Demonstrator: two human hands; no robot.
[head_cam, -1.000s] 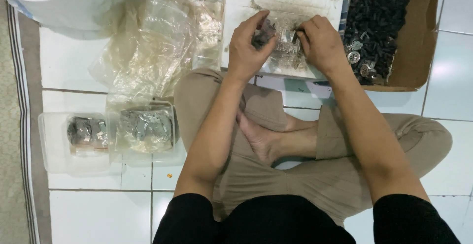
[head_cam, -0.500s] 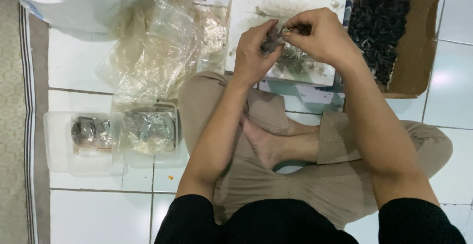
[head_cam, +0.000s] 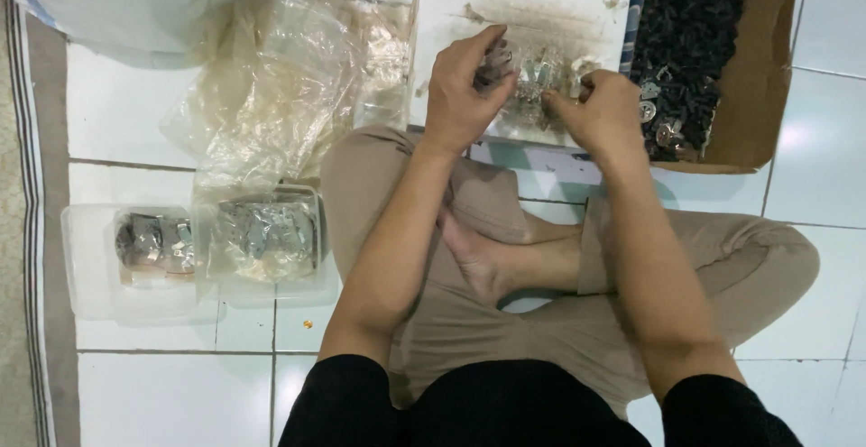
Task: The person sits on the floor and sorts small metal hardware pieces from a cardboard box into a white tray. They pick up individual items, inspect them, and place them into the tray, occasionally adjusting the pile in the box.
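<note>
I sit cross-legged on a white tiled floor. My left hand (head_cam: 465,86) is closed around a small bunch of dark and silvery metal parts (head_cam: 494,61), held just above a white board (head_cam: 469,5). My right hand (head_cam: 603,113) rests on the board's near edge, its fingertips pinching at a loose pile of small silvery parts (head_cam: 539,82) lying between the two hands. What the right fingers hold is too small to tell.
A brown cardboard box (head_cam: 753,113) with dark small parts stands at the right. Crumpled clear plastic bags (head_cam: 271,95) lie at the left. Two clear plastic tubs (head_cam: 86,267) with silvery parts sit beside my left knee. A striped mat edge (head_cam: 27,230) runs along the far left.
Both hands have come back down to the board from a raised, joined position. My right hand has separated from the left and now reaches into the silvery pile.
</note>
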